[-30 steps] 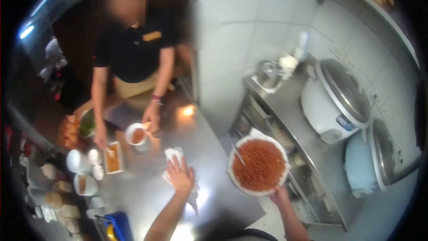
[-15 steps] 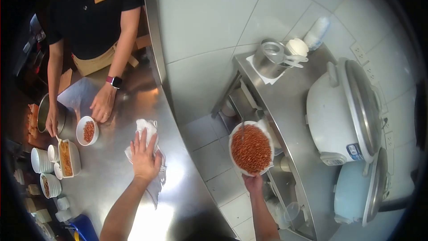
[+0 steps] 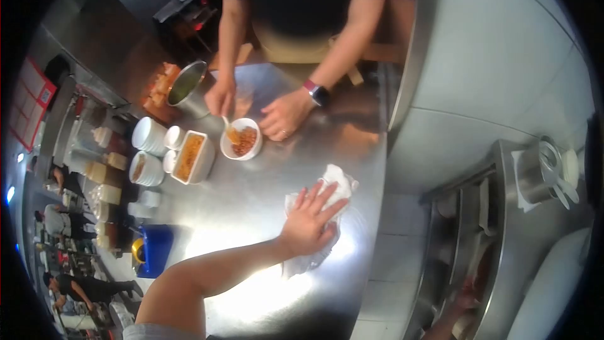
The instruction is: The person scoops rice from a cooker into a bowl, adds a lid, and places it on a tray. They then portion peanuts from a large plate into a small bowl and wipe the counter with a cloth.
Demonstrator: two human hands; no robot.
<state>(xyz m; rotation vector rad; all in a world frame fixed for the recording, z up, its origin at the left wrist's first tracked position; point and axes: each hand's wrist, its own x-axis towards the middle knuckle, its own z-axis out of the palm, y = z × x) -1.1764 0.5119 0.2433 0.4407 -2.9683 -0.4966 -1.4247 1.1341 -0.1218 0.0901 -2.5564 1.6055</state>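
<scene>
My left hand [image 3: 308, 223] lies with fingers spread on a crumpled white cloth [image 3: 340, 182] on the steel counter [image 3: 251, 195]. At the lower right, my right hand [image 3: 464, 297] reaches in among the shelves below the side table, dim and blurred. A reddish-brown shape [image 3: 483, 267] shows just beyond it; whether the fingers grip it is not clear. Across the counter, a co-worker's hand [image 3: 221, 94] holds a spoon over a small white bowl [image 3: 258, 145] of beans, with orange food at the spoon. Their other hand [image 3: 283, 116] rests beside that bowl.
A rectangular dish [image 3: 202, 167] of orange food, stacked white bowls [image 3: 150, 135] and a metal pot [image 3: 192, 91] stand at the left. Nearer is a blue container [image 3: 157, 250]. A steel canister [image 3: 538, 173] stands on the side table [image 3: 522, 252]. Other people are in the far background.
The view has turned left. My right hand has gone from holding the bean bowl in the open to the shelf area. The co-worker's spoon has moved from the rectangular dish to the small bowl.
</scene>
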